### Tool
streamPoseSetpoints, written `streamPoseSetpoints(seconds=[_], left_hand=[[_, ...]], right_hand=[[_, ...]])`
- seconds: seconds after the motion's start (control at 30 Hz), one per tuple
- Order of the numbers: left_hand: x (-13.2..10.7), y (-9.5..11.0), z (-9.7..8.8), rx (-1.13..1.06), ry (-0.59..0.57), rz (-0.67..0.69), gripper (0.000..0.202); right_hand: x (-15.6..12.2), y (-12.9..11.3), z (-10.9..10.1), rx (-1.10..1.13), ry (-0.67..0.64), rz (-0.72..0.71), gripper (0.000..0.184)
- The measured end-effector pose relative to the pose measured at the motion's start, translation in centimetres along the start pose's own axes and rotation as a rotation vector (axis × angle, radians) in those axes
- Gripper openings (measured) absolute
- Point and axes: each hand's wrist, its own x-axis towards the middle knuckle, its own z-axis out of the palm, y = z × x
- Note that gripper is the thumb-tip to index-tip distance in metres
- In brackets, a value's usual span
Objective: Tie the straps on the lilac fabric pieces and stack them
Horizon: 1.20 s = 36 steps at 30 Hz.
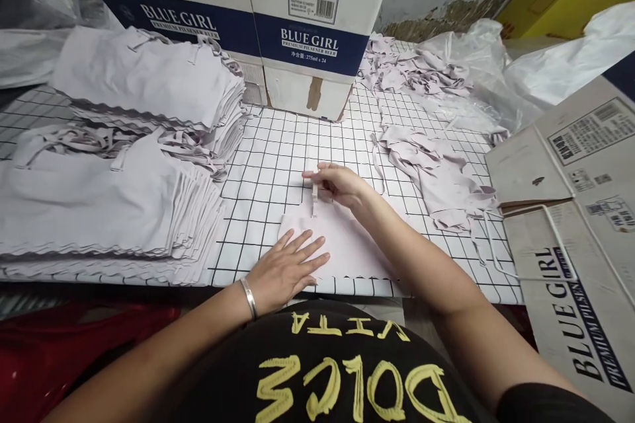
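**Left hand [290, 268] pressing flat, right hand [337, 185] pinching a strap**

We are laying our left hand palm down on the near corner of a pale lilac cloth piece [354, 248], fingers spread apart and straight, pointing up and to the right. The wrist, wearing a silver bangle [248, 297], is hanging just past the near edge of the bench [278, 152], and the forearm is coming in from the lower left.

We are reaching our right arm across from the lower right, elbow bent, with the hand hovering just above the far edge of the same piece. Its thumb and fingertips are closed together on a thin strap [314, 201] that is running down from the pinch to the cloth; the other fingers are curling loosely.

The cloth piece is lying flat on the checked bench cover, right in front of us, between both hands. To our left we are seeing two tall stacks of folded pieces [124, 211] in the same colour. To the right a loose heap of pieces [431, 178] is lying well apart from the hands. Beer cartons [307, 13] are standing at the back of the bench, and a flattened carton [570, 244] is resting at the right edge.
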Motion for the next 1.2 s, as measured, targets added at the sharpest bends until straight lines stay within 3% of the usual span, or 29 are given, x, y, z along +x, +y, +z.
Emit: streamPoseSetpoints(seconds=[0.13,0.3,0.4,0.47,0.53,0.6,0.67,0.77,0.8,0.87,0.93,0.97,1.0,1.1,1.2], left_hand=[[0.1,-0.3,-0.1,-0.014,-0.043,0.001,0.049],[0.2,-0.1,-0.4,-0.037,-0.061,-0.013,0.05],[0.3,0.1,-1.1,-0.044,-0.097,-0.023,0.049],[0.7,0.2,-2.0,-0.053,-0.11,-0.028,0.047],[1.6,0.4,-3.3,-0.093,-0.094,-0.041,0.042],[3.6,0.9,-4.4,-0.18,-0.045,-0.031,0.034],[6.8,1.5,-5.2,-0.297,0.003,0.066,0.03],[14.0,1.6,-5.2,-0.459,0.067,0.137,0.027],[16.8,1.1,-5.0,-0.493,0.096,0.051,0.027],[22.5,-0.7,-4.4,-0.469,0.161,-0.28,0.031],[27.2,-2.9,-3.7,-0.441,0.147,-0.552,0.035],[29.0,-3.8,-3.3,-0.497,0.121,-0.642,0.035],[30.4,-4.4,-2.8,-0.574,0.102,-0.701,0.035],[32.3,-4.9,-1.4,-0.824,0.079,-0.744,0.031],[33.0,-4.8,-1.0,-1.022,0.042,-0.736,0.018]], right_hand=[[3.8,-2.4,-0.2,-0.117,0.037,0.008,0.036],[5.6,-2.8,-0.1,-0.37,-0.134,0.094,0.025],[5.0,-3.9,-1.1,-0.783,-0.031,-0.098,0.019],[3.8,-5.7,-3.5,-1.095,0.205,-0.333,0.022],[2.2,-7.7,-7.4,-1.254,0.514,-0.486,0.025],[0.4,-9.1,-11.9,-1.221,0.73,-0.414,0.026],[-1.1,-9.2,-15.8,-1.091,0.704,-0.226,0.025],[-2.2,-7.4,-18.4,-0.942,0.525,-0.137,0.018],[-2.4,-6.4,-18.4,-0.926,0.507,-0.168,0.014],[-3.1,-4.1,-17.4,-0.922,0.495,-0.238,0.01],[-4.5,-1.3,-15.7,-0.962,0.398,-0.333,0.012],[-5.3,0.2,-14.8,-1.032,0.282,-0.424,0.017],[-6.2,1.8,-14.0,-1.127,0.21,-0.524,0.021],[-8.0,5.9,-12.6,-1.42,0.183,-0.765,0.026],[-8.4,7.6,-12.3,-1.573,0.226,-0.851,0.028]])
